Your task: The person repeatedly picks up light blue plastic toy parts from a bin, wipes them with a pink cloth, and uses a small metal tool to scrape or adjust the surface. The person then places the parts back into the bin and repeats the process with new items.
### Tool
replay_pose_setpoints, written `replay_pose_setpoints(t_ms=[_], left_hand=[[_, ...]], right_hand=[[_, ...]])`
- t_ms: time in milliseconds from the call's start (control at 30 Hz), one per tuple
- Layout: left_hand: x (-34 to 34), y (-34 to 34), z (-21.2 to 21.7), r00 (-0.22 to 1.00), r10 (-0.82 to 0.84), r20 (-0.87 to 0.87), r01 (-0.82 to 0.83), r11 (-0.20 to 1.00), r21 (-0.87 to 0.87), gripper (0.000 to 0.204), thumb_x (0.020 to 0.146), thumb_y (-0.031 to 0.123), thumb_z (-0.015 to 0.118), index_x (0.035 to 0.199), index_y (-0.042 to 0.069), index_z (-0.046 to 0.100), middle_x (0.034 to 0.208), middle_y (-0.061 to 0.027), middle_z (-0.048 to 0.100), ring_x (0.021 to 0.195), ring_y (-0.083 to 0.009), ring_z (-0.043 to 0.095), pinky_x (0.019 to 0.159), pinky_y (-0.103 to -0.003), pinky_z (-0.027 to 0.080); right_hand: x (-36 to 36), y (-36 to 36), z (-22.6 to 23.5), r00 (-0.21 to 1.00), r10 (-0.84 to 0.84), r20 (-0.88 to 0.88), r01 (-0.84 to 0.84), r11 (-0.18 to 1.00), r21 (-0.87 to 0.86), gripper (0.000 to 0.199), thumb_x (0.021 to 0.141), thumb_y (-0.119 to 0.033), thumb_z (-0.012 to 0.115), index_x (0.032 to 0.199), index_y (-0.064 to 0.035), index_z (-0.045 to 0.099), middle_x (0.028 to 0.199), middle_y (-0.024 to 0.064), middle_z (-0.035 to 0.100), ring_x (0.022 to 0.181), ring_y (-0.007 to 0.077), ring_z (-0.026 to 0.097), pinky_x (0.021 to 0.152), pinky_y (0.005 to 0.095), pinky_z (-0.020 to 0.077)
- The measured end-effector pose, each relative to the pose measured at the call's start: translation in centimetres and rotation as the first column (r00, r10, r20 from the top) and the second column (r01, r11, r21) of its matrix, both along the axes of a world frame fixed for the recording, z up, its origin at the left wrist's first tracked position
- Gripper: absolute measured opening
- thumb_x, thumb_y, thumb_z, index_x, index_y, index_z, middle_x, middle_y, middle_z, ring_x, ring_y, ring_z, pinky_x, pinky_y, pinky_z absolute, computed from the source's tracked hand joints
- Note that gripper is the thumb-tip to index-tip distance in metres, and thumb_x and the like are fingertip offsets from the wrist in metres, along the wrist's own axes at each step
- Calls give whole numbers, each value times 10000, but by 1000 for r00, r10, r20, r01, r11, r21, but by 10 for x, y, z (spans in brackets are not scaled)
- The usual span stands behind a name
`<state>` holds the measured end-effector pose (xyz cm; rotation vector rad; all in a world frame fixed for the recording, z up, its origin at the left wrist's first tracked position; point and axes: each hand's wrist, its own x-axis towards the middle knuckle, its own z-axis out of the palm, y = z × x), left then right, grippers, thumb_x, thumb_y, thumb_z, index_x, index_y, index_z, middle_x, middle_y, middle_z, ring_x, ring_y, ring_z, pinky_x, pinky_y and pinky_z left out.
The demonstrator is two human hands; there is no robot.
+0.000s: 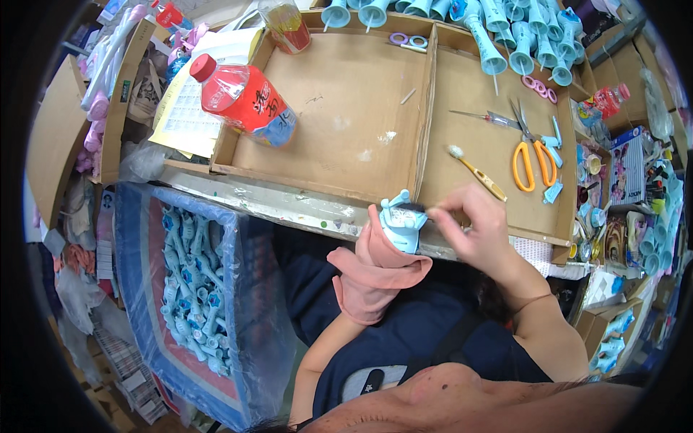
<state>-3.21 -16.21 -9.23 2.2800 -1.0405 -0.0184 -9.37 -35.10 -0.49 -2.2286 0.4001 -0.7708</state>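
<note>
Your left hand [375,270], in a pink glove, is gripping a light-blue plastic part [401,220] at the cardboard tray's [346,184] front edge. Your right hand [473,224] is pinching a small dark brush [417,208] against the part's top.

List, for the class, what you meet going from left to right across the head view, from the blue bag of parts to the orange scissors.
Blue bag of light blue parts → red bottle → left hand in a pink glove → light blue plastic part → right hand → toothbrush → orange-handled scissors.
</note>
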Motion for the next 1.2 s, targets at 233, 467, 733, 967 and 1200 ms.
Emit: replay_pose_setpoints(t_ms=[233,467,733,967,1200], left_hand=[[3,-11,8,969,-47,243,71,993,-94,870,629,239,816,1345,-98,455,1282,-224,574,1098,-326,631,878,-355,509],[37,6,27,776,-271,-570,-154,795,-587,756,767,346,721,1346,-41,427,1187,-171,600,1062,-269,619,904,-371,524],[65,47,51,622,-228,-749,-465,662,-588,724,853,383,752,1250,37,256,774,-43,565,746,-129,589,819,-312,503],[62,52,55,817,-22,-576,-417,667,-617,919,659,169,934,1236,-32,247,1153,-56,417,970,-133,488,976,-323,409],[64,62,69,837,-143,-528,-419,454,-786,652,800,338,740,1225,25,357,1128,-74,419,891,-194,549,806,-352,518]], right_hand=[[2,6,-5,999,40,-2,-40,998,-49,137,818,-116,779,812,-57,655,733,70,618,561,200,609,483,295,459],[-7,1,-15,996,-87,10,88,990,-111,152,787,-120,796,819,-58,661,835,87,653,695,236,648,598,327,507],[-42,4,-57,996,-55,-69,-4,758,-652,177,742,-163,810,856,-121,681,1277,101,614,1291,335,498,1106,514,309],[-43,19,-58,997,-62,-56,16,799,-601,267,731,-214,833,916,-114,668,1290,117,566,1236,302,500,1045,476,347],[5,104,-47,729,626,-276,-553,777,300,636,783,-351,834,1222,4,539,1135,169,639,962,291,666,860,370,533]])
